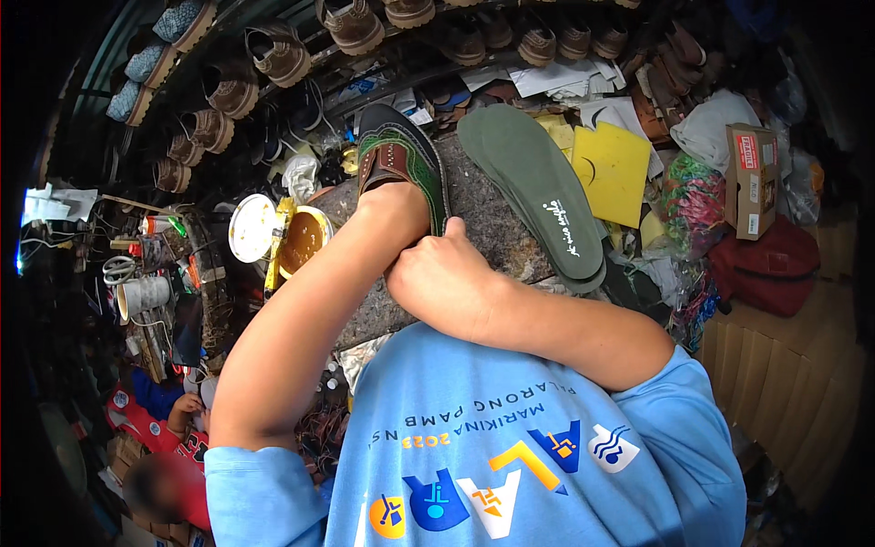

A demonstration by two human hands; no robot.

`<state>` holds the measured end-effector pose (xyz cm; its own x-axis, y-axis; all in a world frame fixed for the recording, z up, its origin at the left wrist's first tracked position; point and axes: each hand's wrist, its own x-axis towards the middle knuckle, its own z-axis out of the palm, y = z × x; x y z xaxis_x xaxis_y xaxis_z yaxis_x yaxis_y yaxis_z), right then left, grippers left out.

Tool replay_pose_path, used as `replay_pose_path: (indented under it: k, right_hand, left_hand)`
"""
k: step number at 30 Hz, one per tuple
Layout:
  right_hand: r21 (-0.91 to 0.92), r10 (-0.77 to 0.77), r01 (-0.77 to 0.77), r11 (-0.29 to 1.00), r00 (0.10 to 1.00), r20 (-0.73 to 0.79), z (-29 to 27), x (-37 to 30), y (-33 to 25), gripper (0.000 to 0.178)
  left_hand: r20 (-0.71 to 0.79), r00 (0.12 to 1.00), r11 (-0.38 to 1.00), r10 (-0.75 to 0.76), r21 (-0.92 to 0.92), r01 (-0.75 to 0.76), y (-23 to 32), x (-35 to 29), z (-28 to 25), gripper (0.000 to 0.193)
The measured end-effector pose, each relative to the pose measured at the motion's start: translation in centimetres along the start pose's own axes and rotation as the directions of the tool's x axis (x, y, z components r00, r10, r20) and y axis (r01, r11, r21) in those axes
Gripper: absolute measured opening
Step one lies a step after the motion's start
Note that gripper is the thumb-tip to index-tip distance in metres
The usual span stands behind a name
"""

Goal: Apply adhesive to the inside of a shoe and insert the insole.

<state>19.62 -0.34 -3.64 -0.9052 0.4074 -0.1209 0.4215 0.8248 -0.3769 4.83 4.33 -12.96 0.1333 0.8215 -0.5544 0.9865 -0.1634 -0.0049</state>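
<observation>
A brown, green and black lace-up shoe [394, 155] points away from me over a dark, worn work surface [369, 314]. Inside its opening is my left hand [394, 208]; the fingers are hidden there. My right hand [447, 281] is closed round the heel end, its thumb up along the shoe's right side. Just right of the shoe lie two stacked grey-green soles or insoles [538, 191], with white script near the heel. An open tub of amber glue [305, 242] stands left of my left forearm, a yellow-stained brush [278, 244] across its edge.
Shelves of brown shoes [351, 25] curve along the far side. Yellow sheets [611, 173], a cardboard box [752, 178] and a dark red bag [766, 264] are at the right. Left are a white cup-like roll [143, 296] and tools. Another person [164, 428] sits at lower left.
</observation>
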Motion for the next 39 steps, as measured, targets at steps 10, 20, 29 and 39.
replay_pose_path:
  k: [10,20,29,39]
  right_hand:
    - [-0.022,-0.020,0.020,1.000,1.000,-0.023,0.5,0.7,-0.2,0.006]
    - [-0.029,0.009,-0.015,0.999,0.981,-0.193,0.7,0.9,0.1,0.005]
    - [-0.008,0.006,-0.008,1.000,0.968,-0.251,1.5,0.5,-0.1,0.005]
    - [0.045,-0.031,0.036,0.998,0.993,-0.113,0.8,0.1,0.1,0.005]
  left_hand:
    - [0.158,0.983,0.995,-0.090,0.043,0.085,0.6,-1.1,-2.2,0.024]
    - [0.032,0.997,0.997,-0.070,0.020,0.069,-0.1,2.0,-2.0,0.023]
    - [-0.082,0.996,0.999,-0.042,-0.003,0.042,-1.7,2.8,-0.9,0.022]
    - [-0.195,0.981,1.000,0.002,-0.002,-0.002,-1.7,2.8,0.9,0.022]
